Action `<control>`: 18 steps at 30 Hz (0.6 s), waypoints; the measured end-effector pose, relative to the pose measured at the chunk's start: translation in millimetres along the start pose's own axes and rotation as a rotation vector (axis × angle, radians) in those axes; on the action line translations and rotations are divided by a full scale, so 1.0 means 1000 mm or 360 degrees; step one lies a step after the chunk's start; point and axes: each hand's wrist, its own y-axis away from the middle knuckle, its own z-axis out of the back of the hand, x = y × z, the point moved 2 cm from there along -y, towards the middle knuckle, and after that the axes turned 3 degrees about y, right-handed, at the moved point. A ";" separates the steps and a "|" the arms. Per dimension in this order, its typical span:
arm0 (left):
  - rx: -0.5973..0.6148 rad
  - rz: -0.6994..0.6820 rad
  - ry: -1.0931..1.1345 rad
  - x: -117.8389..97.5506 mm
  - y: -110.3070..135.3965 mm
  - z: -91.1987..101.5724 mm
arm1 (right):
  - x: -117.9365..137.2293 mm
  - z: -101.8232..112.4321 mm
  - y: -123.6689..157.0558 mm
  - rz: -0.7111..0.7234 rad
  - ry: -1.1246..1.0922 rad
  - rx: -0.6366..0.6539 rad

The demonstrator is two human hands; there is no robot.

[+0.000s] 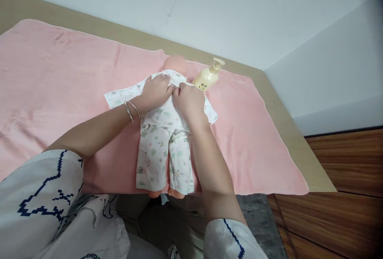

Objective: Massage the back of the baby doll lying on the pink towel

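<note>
A baby doll [175,63] lies on its back, its bald head away from me. It wears a white printed baby shirt [163,113] and matching pants [152,157]; its feet poke out at the near edge. My left hand [157,93] rests on the shirt's chest, its fingers bent over the cloth and its thumb at the front middle. Close against it, my right hand [191,99] has curled fingers pinching the shirt front at the same spot. The fingertips partly hide the cloth between them. One shirt sleeve spreads flat to the left.
A pale yellow pump bottle [207,76] lies tilted beside the doll's head, on the right. Under everything spreads a pink blanket [248,143] over a wooden table [287,127]. A white wall [209,16] rises behind, and wood-grain panels [347,163] stand at the right.
</note>
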 end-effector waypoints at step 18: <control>-0.0015 0.0028 -0.0193 -0.017 0.011 0.010 | -0.006 -0.011 -0.005 0.0068 -0.0026 -0.0038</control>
